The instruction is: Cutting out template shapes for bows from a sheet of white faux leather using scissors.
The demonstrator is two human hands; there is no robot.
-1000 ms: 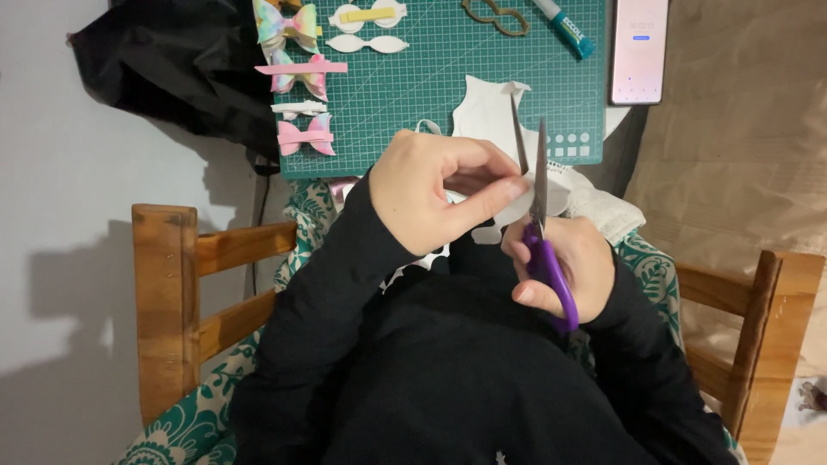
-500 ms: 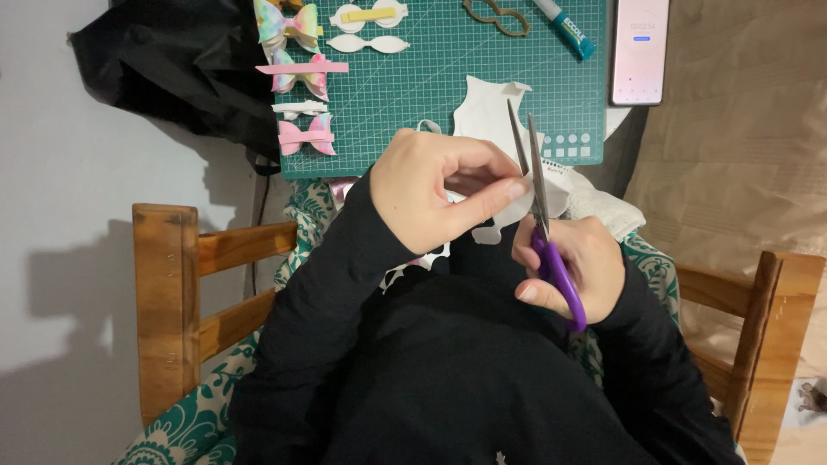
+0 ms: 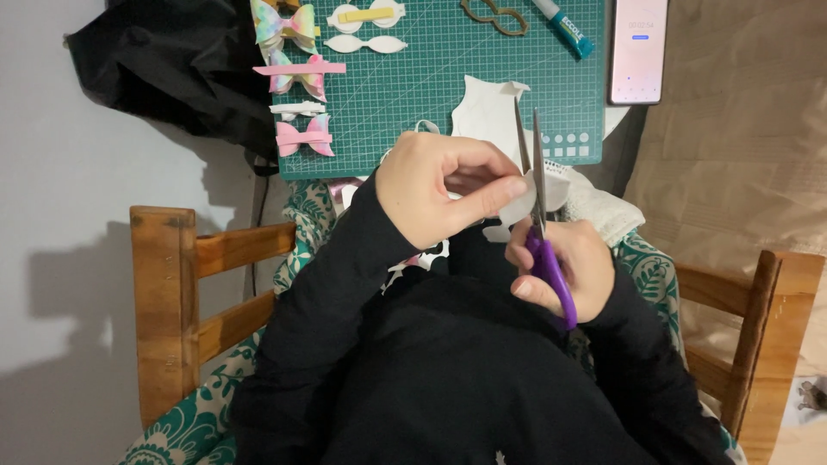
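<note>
Scissors (image 3: 541,232) with purple handles sit in the right hand (image 3: 560,271), whose grip is closed around the handle loops; the two long blades point up and away from the body and stand slightly parted near their tips. The left hand (image 3: 439,194) has its grip pressed together, thumb against fingertips, pinching a small white cut-out piece (image 3: 525,205) that lies right against the blades, just above the right hand and in front of the person's chest. Both arms wear black sleeves (image 3: 336,319). Beyond the hands a green cutting mat (image 3: 413,77) with a printed grid lies on the worktop. A larger white sheet piece (image 3: 487,112) rests on the mat just behind the blade tips. Along the mat's left edge a row of finished bows is laid out: a pastel rainbow bow (image 3: 282,24), a pink-banded bow (image 3: 297,73), a small white bow (image 3: 297,109) and a pink bow (image 3: 303,138). Near the mat's top sit a white bow shape with a yellow strip (image 3: 366,15), a plain white bow shape (image 3: 366,43), a tan outline template (image 3: 493,15) and a blue-capped glue stick (image 3: 564,27). A phone (image 3: 637,50) with a lit screen lies just right of the mat. Black cloth (image 3: 172,65) is bunched at the left. A wooden chair frame (image 3: 164,301) with a green leaf-patterned cushion (image 3: 202,409) flanks the person.
</note>
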